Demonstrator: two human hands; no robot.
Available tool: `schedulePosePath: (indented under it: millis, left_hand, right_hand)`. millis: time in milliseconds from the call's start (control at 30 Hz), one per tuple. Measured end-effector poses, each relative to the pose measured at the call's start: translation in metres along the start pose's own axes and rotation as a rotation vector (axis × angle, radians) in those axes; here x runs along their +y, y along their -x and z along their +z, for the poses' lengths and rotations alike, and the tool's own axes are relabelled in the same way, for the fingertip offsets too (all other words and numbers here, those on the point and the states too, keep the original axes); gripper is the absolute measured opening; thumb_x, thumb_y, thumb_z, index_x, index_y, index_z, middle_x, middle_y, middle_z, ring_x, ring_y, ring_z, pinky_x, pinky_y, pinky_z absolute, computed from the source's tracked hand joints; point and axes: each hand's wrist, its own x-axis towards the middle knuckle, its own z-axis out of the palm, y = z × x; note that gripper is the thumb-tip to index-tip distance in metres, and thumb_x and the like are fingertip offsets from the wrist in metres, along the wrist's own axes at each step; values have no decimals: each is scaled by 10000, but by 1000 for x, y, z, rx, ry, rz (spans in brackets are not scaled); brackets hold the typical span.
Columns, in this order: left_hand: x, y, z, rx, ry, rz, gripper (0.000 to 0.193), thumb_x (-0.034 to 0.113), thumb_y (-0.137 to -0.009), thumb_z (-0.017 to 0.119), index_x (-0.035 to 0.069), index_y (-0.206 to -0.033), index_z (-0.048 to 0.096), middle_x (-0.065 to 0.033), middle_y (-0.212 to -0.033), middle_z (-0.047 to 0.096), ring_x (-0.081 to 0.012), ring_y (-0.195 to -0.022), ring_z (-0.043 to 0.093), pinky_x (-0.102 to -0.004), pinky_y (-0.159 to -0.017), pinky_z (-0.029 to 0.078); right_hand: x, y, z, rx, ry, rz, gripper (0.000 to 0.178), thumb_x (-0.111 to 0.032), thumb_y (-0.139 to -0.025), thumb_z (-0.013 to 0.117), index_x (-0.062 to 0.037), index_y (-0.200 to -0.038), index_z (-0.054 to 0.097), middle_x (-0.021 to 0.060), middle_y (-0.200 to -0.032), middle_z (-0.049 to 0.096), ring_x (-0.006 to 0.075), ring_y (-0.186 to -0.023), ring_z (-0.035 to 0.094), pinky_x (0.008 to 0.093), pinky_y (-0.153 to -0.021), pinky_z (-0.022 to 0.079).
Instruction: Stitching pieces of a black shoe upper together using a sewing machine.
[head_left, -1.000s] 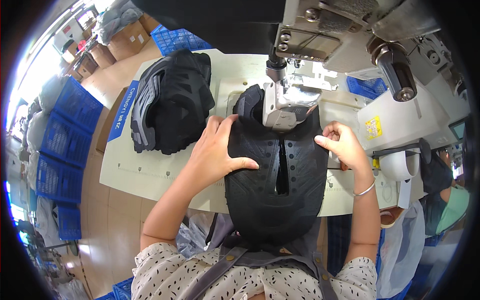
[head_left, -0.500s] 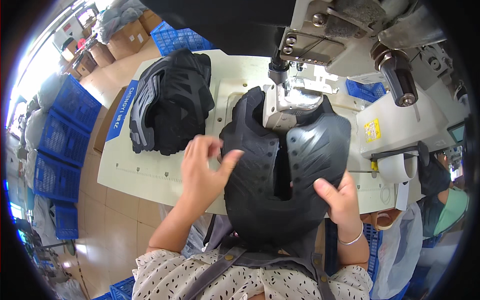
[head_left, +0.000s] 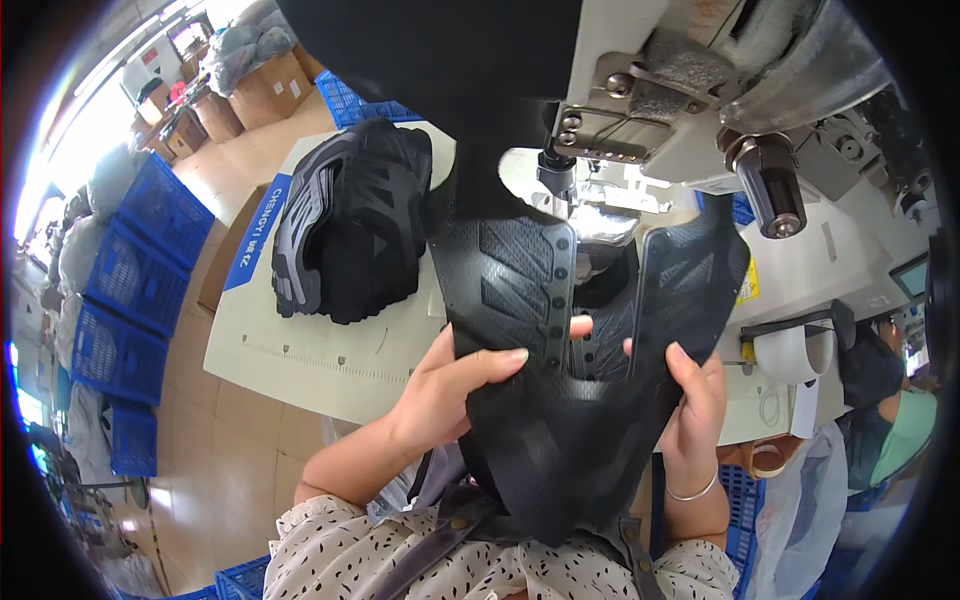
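Two hands holding one black shoe upper at the sewing machine

Both hands grip a single black shoe upper (head_left: pixel 560 400), lifted clear of the desk (head_left: pixel 330 360) and held directly in front of the sewing machine (head_left: pixel 700 90). The left hand (head_left: pixel 450 385) is closed on the upper's left wing, thumb laid across its face beside the row of eyelets, fingers behind. The right hand (head_left: pixel 690 410) is closed on the right wing, thumb on the front edge, with a thin bracelet (head_left: pixel 690 492) at the wrist. The upper's two wings spread apart toward the machine's needle area, and its toe end hangs toward the person's chest. To the left of the sewing machine, a stack of dark finished uppers (head_left: pixel 350 220) rests on the desk, well apart from the held piece. Farther left of the machine, blue crates (head_left: pixel 120 270) stand on the floor. To the right of the machine, another person (head_left: pixel 885 420) sits partly in view.
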Motion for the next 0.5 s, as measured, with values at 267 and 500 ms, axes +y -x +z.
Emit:
schedulePosePath:
  millis: [267,500]
  left_hand:
    - [10,-27,-2,-102,-47,103,415,10,-807,414,-83,-1211,395,-177,-1189,538,-239,-1057,544,-354,-919,434]
    - [9,-30,1,-89,-63,113,369,18,-828,414,-80,-1183,426,-181,-1171,548,-234,-1011,570,-336,-880,463]
  right_hand:
    - [-5,-23,-6,-101,-90,58,329,-66,-858,453,60,-1161,449,175,-1040,594,212,-924,607,309,-815,505]
    - [-5,-14,-3,-54,98,-108,438,-114,-820,536,69,-1198,413,166,-1077,572,206,-966,583,310,-856,475]
